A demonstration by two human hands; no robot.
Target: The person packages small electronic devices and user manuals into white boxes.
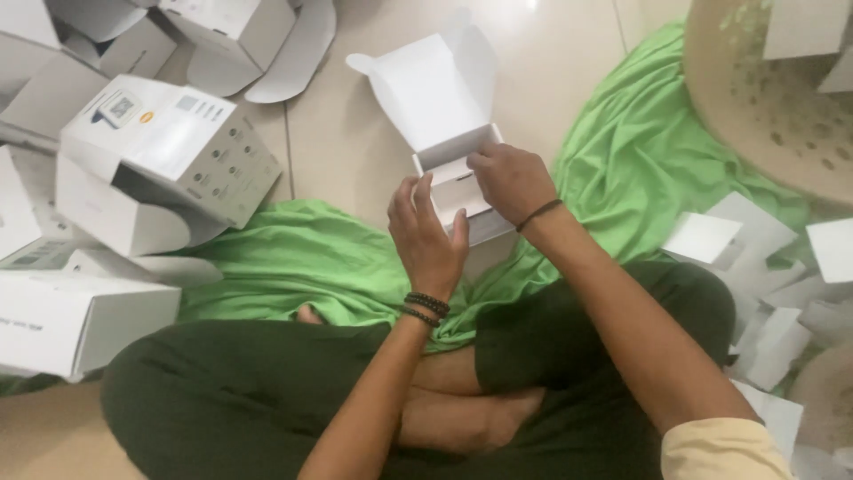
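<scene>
A small white cardboard box with its lid flap standing open is held over my crossed legs. My left hand grips the box's near left side, fingers curled around the edge. My right hand rests on the box's right rim, fingers pressing inside the opening on a white insert. Dark bead bracelets circle my left wrist, a thin dark band my right.
Several white printed boxes are piled at the left, another near my left knee. Flat white card pieces lie scattered at the right. A green cloth covers the tiled floor. A tan perforated round object fills the top right.
</scene>
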